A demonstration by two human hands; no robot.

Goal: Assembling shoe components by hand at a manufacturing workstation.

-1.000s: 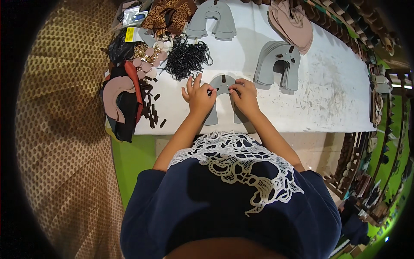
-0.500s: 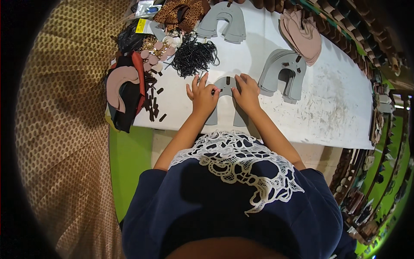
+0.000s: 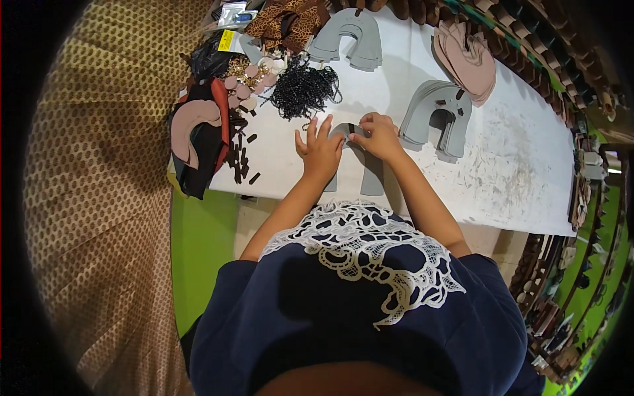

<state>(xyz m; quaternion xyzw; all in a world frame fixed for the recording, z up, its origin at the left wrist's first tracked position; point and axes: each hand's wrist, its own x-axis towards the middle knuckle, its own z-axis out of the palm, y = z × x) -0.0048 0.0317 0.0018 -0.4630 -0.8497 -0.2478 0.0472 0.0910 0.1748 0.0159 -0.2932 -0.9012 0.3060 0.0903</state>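
A grey arch-shaped piece (image 3: 372, 177) lies in front of me at the table's near edge, its two legs toward me. One dark brown strip (image 3: 352, 128) sits across the top of its curve. On the arch's left shoulder rests my left hand (image 3: 321, 153), its fingers stretched and apart, with the thumb against the piece. My right hand (image 3: 381, 136) is at the right shoulder, close to the strip. Its fingers are bent and pressed together, thumb tip on the arch; what they pinch, if anything, is hidden.
Loose dark strips (image 3: 239, 162) and a black bead-chain heap (image 3: 304, 87) lie left. Grey arches are stacked at right (image 3: 422, 119) and behind (image 3: 345, 41). Pink pieces (image 3: 465, 63) stand far right; another pink arch (image 3: 188, 132) tops folded material. Patterned brown cloth (image 3: 105, 198) hangs left.
The dark strip that showed at my left thumb is no longer visible. My right fingers have curled in and closed nearer the arch's top. The whole view has shifted slightly.
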